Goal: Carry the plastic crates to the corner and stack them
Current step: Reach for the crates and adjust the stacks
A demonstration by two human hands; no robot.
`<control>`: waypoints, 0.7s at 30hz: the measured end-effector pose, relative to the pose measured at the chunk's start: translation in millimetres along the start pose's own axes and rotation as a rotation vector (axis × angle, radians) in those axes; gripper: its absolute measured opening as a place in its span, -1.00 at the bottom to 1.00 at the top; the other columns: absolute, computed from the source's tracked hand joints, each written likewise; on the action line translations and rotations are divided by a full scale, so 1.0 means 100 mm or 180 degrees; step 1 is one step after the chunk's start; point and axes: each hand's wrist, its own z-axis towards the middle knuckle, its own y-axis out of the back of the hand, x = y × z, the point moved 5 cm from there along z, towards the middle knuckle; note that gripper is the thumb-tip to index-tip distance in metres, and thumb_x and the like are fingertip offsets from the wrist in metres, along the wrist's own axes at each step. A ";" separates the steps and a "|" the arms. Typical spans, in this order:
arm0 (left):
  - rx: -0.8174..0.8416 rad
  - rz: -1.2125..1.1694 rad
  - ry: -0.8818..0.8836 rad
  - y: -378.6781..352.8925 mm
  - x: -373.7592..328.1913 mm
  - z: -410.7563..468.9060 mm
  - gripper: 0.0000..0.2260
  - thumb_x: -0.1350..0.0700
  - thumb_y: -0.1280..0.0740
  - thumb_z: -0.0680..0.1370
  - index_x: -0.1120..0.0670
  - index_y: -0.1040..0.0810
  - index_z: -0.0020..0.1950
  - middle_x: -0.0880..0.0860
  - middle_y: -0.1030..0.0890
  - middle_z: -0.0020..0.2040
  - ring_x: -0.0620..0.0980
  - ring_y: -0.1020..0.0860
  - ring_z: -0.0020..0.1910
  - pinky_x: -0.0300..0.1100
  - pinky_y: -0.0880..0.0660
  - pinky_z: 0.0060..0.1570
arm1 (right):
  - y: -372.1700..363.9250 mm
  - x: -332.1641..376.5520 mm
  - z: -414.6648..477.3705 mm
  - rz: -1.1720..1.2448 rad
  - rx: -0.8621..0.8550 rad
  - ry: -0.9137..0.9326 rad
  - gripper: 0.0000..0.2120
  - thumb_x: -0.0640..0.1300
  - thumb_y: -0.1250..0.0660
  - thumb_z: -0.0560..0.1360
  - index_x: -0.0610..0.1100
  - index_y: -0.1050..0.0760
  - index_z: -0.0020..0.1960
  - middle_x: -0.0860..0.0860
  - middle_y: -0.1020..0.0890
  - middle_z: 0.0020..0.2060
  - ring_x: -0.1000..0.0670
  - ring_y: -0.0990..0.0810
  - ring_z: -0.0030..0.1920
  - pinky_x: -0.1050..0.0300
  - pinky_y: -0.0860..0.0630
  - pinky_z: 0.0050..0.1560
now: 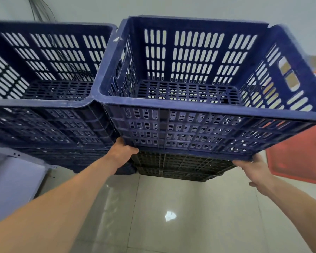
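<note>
A blue slotted plastic crate (199,114) fills the upper right of the head view, empty, sitting over a black crate (182,167) beneath it. My left hand (123,152) grips its lower left corner, fingers curled under the bottom edge. My right hand (254,167) holds the lower right corner from below, fingertips hidden under the crate. A second blue crate (44,106) tops a stack of blue crates right beside it on the left, its rim about level and touching.
A red crate or bin (299,154) stands to the right. A pale cabinet or box (11,179) is at the lower left. Glossy grey floor tiles (171,216) lie below, and a white wall (190,8) is close behind the stacks.
</note>
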 end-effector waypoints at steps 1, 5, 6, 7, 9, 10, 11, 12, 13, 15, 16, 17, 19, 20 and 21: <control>-0.0016 0.0115 -0.0026 0.01 -0.02 -0.02 -0.46 0.18 -0.43 0.56 0.13 -0.31 0.49 0.12 -0.47 0.39 0.21 -0.42 0.37 0.05 -0.38 0.24 | 0.02 0.04 0.00 -0.0084 0.0040 0.0011 -0.44 -0.19 -0.46 0.57 0.02 -0.34 0.48 0.07 -0.52 0.30 -0.11 -0.44 0.21 -0.20 -0.37 0.13; 0.0031 0.0449 -0.0101 0.09 -0.09 -0.20 -0.61 0.17 -0.42 0.57 0.14 -0.40 0.35 0.05 -0.53 0.30 0.13 -0.48 0.31 -0.01 -0.39 0.35 | 0.01 0.22 -0.07 -0.0489 0.0167 0.0049 -0.46 -0.22 -0.44 0.58 -0.14 -0.36 0.51 -0.08 -0.46 0.32 -0.15 -0.42 0.21 -0.02 -0.27 0.14; 0.0050 0.0477 -0.0114 0.12 -0.13 -0.26 -0.60 0.16 -0.43 0.57 0.12 -0.40 0.37 0.02 -0.53 0.31 0.11 -0.48 0.33 -0.01 -0.38 0.37 | -0.03 0.28 -0.12 -0.0579 0.0211 0.0059 -0.47 -0.19 -0.44 0.59 -0.15 -0.38 0.51 -0.11 -0.44 0.39 -0.18 -0.43 0.25 -0.01 -0.27 0.15; 0.0048 0.0487 -0.0138 0.17 -0.16 -0.30 -0.55 0.15 -0.43 0.56 0.11 -0.39 0.41 -0.01 -0.52 0.34 0.12 -0.47 0.36 -0.01 -0.37 0.39 | -0.06 0.35 -0.19 -0.0692 0.0261 0.0047 -0.48 -0.16 -0.44 0.59 -0.16 -0.40 0.51 -0.13 -0.41 0.44 -0.20 -0.43 0.27 -0.01 -0.28 0.16; -0.0001 0.0505 -0.0160 0.27 -0.26 -0.41 -0.45 0.16 -0.43 0.57 0.12 -0.32 0.52 -0.08 -0.43 0.33 0.13 -0.41 0.43 -0.06 -0.34 0.39 | -0.12 0.46 -0.32 -0.0905 0.0354 -0.0017 -0.53 -0.11 -0.45 0.59 -0.17 -0.46 0.45 -0.15 -0.44 0.42 -0.22 -0.45 0.26 0.00 -0.30 0.16; -0.0039 0.0505 -0.0159 0.33 -0.31 -0.45 -0.40 0.16 -0.43 0.58 0.14 -0.27 0.56 -0.02 -0.44 0.33 0.13 -0.38 0.46 -0.08 -0.33 0.36 | -0.13 0.52 -0.38 -0.0995 0.0389 -0.0037 -0.59 -0.09 -0.45 0.58 -0.16 -0.50 0.39 -0.15 -0.48 0.35 -0.22 -0.46 0.24 0.01 -0.32 0.15; -0.0067 0.0520 -0.0180 0.39 -0.36 -0.50 -0.37 0.16 -0.43 0.58 0.16 -0.23 0.58 0.05 -0.45 0.41 0.13 -0.37 0.47 -0.10 -0.33 0.32 | -0.14 0.58 -0.46 -0.1087 0.0415 -0.0046 -0.67 -0.08 -0.45 0.58 -0.15 -0.53 0.30 -0.14 -0.51 0.28 -0.20 -0.46 0.19 0.02 -0.34 0.15; -0.0077 0.0524 -0.0198 0.45 -0.43 -0.56 -0.35 0.14 -0.43 0.58 0.16 -0.22 0.59 0.09 -0.43 0.46 0.13 -0.38 0.46 -0.11 -0.34 0.27 | -0.16 0.64 -0.52 -0.1176 0.0444 -0.0004 -0.74 -0.07 -0.46 0.57 -0.12 -0.53 0.21 -0.14 -0.55 0.24 -0.18 -0.47 0.16 0.03 -0.36 0.15; -0.0098 0.0523 -0.0229 0.51 -0.49 -0.62 -0.34 0.13 -0.44 0.57 0.16 -0.22 0.59 0.11 -0.42 0.49 0.14 -0.41 0.43 -0.12 -0.35 0.24 | -0.17 0.72 -0.60 -0.1295 0.0481 0.0075 -0.78 -0.07 -0.47 0.56 -0.10 -0.54 0.15 -0.13 -0.59 0.24 -0.17 -0.49 0.16 0.04 -0.40 0.16; -0.0115 0.0525 -0.0321 0.63 -0.60 -0.75 -0.36 0.11 -0.44 0.56 0.14 -0.25 0.58 0.10 -0.47 0.45 0.12 -0.47 0.29 -0.10 -0.38 0.20 | -0.22 0.88 -0.75 -0.1567 0.0624 0.0296 -0.78 -0.06 -0.47 0.56 -0.07 -0.57 0.17 -0.09 -0.63 0.23 -0.15 -0.54 0.19 0.06 -0.44 0.19; -0.0099 0.0524 -0.0327 0.68 -0.65 -0.82 -0.37 0.10 -0.44 0.57 0.13 -0.26 0.58 0.08 -0.50 0.39 0.10 -0.47 0.24 -0.10 -0.38 0.18 | -0.26 0.97 -0.85 -0.1750 0.0748 0.0394 -0.72 -0.04 -0.46 0.56 -0.07 -0.58 0.24 -0.06 -0.62 0.23 -0.14 -0.55 0.23 0.09 -0.43 0.18; -0.0080 0.0514 -0.0348 0.73 -0.70 -0.90 -0.37 0.09 -0.44 0.57 0.14 -0.26 0.58 0.04 -0.52 0.30 0.07 -0.47 0.20 -0.11 -0.37 0.15 | -0.31 1.07 -0.97 -0.1950 0.0898 0.0487 -0.67 -0.02 -0.45 0.57 -0.07 -0.57 0.30 -0.03 -0.60 0.23 -0.14 -0.55 0.27 0.11 -0.42 0.16; -0.0064 0.0544 -0.0376 0.82 -0.78 -1.05 -0.43 0.10 -0.43 0.58 0.16 -0.31 0.54 -0.05 -0.53 0.13 0.02 -0.46 0.12 -0.13 -0.35 0.11 | -0.43 1.23 -1.17 -0.2206 0.1231 0.0707 -0.61 0.02 -0.44 0.57 -0.09 -0.58 0.34 -0.01 -0.62 0.27 -0.11 -0.56 0.31 0.13 -0.45 0.19; -0.0055 0.0597 -0.0387 0.87 -0.81 -1.12 -0.46 0.10 -0.43 0.58 0.16 -0.34 0.51 -0.03 -0.54 0.16 0.01 -0.46 0.12 -0.14 -0.35 0.11 | -0.49 1.31 -1.27 -0.2263 0.1379 0.0793 -0.56 0.05 -0.45 0.56 -0.11 -0.58 0.38 -0.02 -0.62 0.30 -0.09 -0.56 0.33 0.13 -0.46 0.26; -0.0026 0.0642 -0.0380 0.93 -0.83 -1.20 -0.46 0.08 -0.43 0.57 0.17 -0.36 0.50 0.01 -0.55 0.28 0.03 -0.48 0.18 -0.13 -0.35 0.12 | -0.53 1.39 -1.38 -0.2298 0.1511 0.0846 -0.48 0.08 -0.45 0.56 -0.12 -0.55 0.44 -0.01 -0.60 0.36 -0.07 -0.54 0.37 0.12 -0.44 0.35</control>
